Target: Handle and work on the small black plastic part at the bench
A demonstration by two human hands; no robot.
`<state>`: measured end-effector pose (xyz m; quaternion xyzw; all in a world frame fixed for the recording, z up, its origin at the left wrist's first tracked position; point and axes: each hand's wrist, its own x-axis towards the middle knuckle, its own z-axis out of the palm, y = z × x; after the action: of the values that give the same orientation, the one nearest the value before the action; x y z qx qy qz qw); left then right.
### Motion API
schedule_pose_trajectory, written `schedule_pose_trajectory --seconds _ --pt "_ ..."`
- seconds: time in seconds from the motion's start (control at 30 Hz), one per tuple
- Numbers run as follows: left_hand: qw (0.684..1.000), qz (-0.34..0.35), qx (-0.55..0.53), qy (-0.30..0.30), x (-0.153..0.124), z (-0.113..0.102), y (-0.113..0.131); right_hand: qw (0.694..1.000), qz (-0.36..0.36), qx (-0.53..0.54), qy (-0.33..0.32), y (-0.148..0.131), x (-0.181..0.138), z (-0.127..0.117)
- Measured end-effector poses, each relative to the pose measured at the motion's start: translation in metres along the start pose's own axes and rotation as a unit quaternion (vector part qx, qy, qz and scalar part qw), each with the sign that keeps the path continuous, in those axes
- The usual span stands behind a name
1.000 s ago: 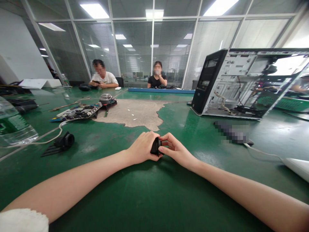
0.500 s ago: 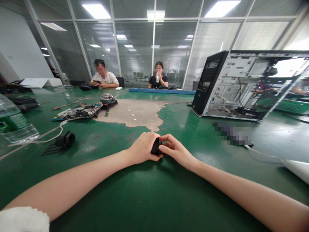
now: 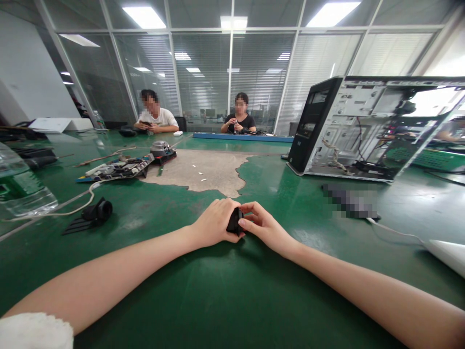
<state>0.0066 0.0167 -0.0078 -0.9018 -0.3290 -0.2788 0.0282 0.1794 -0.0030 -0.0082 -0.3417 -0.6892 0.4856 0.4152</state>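
Note:
My left hand [image 3: 215, 223] and my right hand [image 3: 262, 226] meet over the green table [image 3: 203, 295], both closed round a small black part [image 3: 234, 222] held between them. The left fingers curl over its far side, and the right thumb and fingertips pinch its near and right edges. Most of the part is hidden by my fingers. An open computer case [image 3: 366, 126] lies on its side to the right, its bare interior and cables facing me.
A circuit board [image 3: 119, 168] with loose parts lies far left, a black lens-like piece [image 3: 97, 212] and white cable [image 3: 69, 203] nearer. A clear plastic bottle [image 3: 20, 186] sits at the left edge. A worn bare patch [image 3: 203, 172] marks the table. Two people sit at the far side.
My hands have stayed in place on the black part. The far person in black has lowered a hand from the face to the table.

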Motion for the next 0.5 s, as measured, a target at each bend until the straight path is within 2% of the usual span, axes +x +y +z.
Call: schedule_pose_trajectory --seconds 0.23,0.5 --pt "1.000 0.002 0.006 0.002 -0.0005 0.0009 -0.0006 0.999 -0.019 0.025 -0.033 0.0000 -0.0049 -0.0011" --pt "1.000 -0.002 -0.008 0.005 0.0005 0.0013 -0.0002 1.000 -0.014 -0.007 -0.001 -0.0019 -0.0031 0.0003"
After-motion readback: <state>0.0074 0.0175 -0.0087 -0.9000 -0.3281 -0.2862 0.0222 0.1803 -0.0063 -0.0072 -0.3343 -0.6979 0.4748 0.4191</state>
